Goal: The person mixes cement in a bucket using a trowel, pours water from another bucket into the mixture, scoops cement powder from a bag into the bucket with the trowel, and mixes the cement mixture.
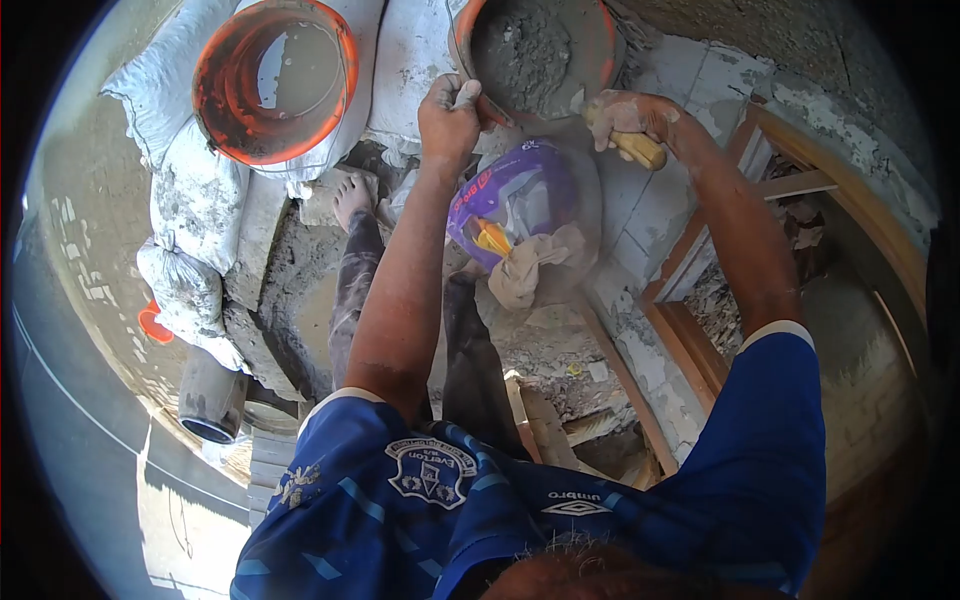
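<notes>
My left hand is closed at the near left edge of an orange-rimmed bucket, gripping its rim. Wet grey mortar lies inside that bucket. In my right hand is a trowel with a wooden handle, held over the bucket's near right edge. Its blade is mostly hidden, with only a small grey part showing by the mortar. Just below the bucket sits a purple plastic bag with a crumpled, dusty opening.
Another orange bucket holding greyish water stands at left on white sacks. A black cylindrical container lies lower left. Wooden frames and rubble are on the right. My bare foot rests beside the sacks.
</notes>
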{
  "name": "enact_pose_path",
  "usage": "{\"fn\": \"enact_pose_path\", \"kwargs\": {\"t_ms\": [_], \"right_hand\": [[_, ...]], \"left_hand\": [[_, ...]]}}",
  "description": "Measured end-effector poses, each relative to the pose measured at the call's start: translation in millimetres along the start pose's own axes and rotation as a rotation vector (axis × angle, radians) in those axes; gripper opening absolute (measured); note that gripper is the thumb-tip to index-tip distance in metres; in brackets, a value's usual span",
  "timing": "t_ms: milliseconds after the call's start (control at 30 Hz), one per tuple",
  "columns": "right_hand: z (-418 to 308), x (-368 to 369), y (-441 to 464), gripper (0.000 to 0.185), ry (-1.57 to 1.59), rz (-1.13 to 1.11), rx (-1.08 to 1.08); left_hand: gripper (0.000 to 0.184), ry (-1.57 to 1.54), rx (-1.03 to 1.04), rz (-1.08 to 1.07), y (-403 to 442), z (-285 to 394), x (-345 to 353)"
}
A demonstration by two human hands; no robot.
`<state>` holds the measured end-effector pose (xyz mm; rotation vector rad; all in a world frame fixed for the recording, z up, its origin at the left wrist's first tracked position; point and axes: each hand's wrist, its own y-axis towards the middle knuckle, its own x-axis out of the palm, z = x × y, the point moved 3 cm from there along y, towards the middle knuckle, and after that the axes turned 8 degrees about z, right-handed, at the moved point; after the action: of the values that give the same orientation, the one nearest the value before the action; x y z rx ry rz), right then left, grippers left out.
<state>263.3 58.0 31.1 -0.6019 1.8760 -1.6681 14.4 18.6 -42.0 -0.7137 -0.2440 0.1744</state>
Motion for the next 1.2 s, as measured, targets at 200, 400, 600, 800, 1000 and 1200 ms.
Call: {"fn": "enact_pose_path", "kwargs": {"t_ms": [200, 400, 600, 800, 1000, 1200], "right_hand": [[15, 42, 10, 0.029, 0.411, -0.3, -0.206], [-12, 101, 16, 0.022, 1.052, -0.385, -0.439], [-24, 116, 12, 0.016, 1.642, -0.719, -0.672], [2, 81, -54, 0.026, 1.213, -0.275, -0.475], [5, 68, 31, 0.026, -0.6, 0.65, -0.454], [-7, 22, -27, 0.021, -0.801, 0.513, -0.679]], "left_hand": [[0.016, 0.053, -0.018, -0.064, 0, 13, -6], [0.018, 0.04, -0.031, -0.066, 4, 11, -5], [0.019, 0.07, 0.037, -0.104, -2, 11, 5], [0.02, 0.066, 0.017, -0.059, -4, 9, -1], [0.019, 0.034, -0.011, -0.091, -10, 5, 2], [0.019, -0.032, -0.011, -0.085, -8, 13, 1]]}}
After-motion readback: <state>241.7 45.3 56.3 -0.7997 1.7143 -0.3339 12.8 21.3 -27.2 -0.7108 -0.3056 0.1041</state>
